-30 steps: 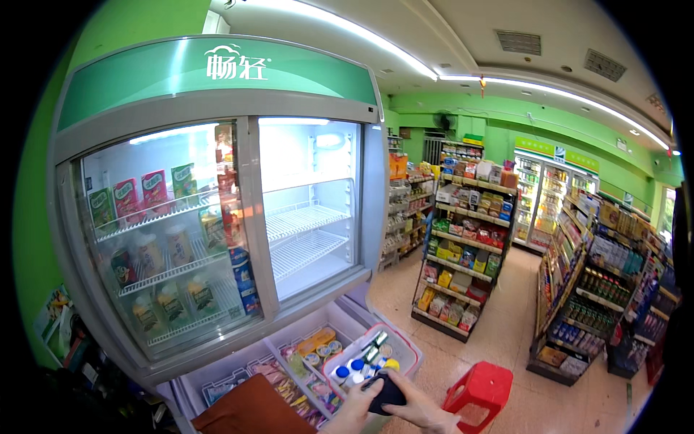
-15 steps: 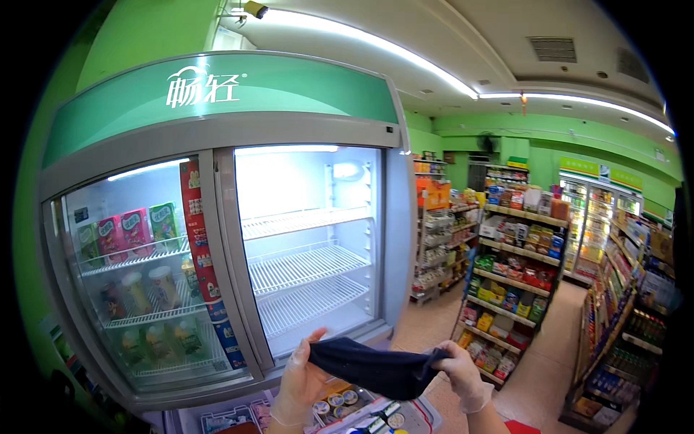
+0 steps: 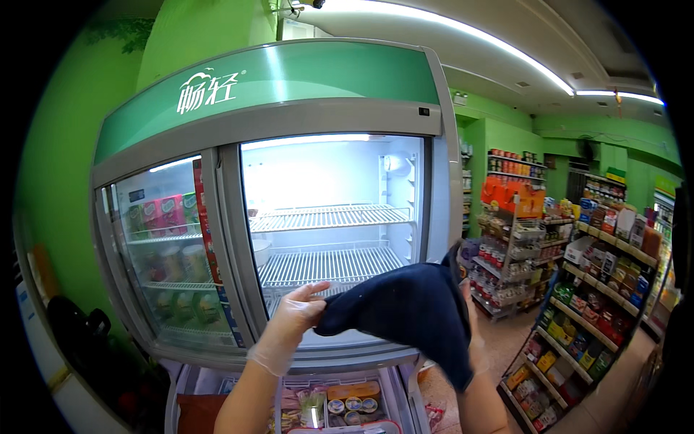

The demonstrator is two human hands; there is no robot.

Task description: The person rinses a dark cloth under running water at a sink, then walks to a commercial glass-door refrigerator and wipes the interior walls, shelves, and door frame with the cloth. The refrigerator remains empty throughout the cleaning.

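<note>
A dark navy cloth is stretched out between my two gloved hands, in front of a glass-door display fridge. My left hand, in a clear thin glove, pinches its left corner. At the cloth's other end, my right hand grips it, with most of the fingers hidden behind the hanging fabric. Behind the cloth, the fridge's right side is open, showing white wire shelves. A whitish round container stands inside, partly behind the door frame.
Packaged drinks stand behind the left glass door. Below the fridge, an open chest freezer holds round tubs and other packs. Racks of packaged goods rise on the right, beside a tiled floor.
The view has turned right and moved. The cloth has been spread wider, and its right part now hangs down. Both hands still hold it.
</note>
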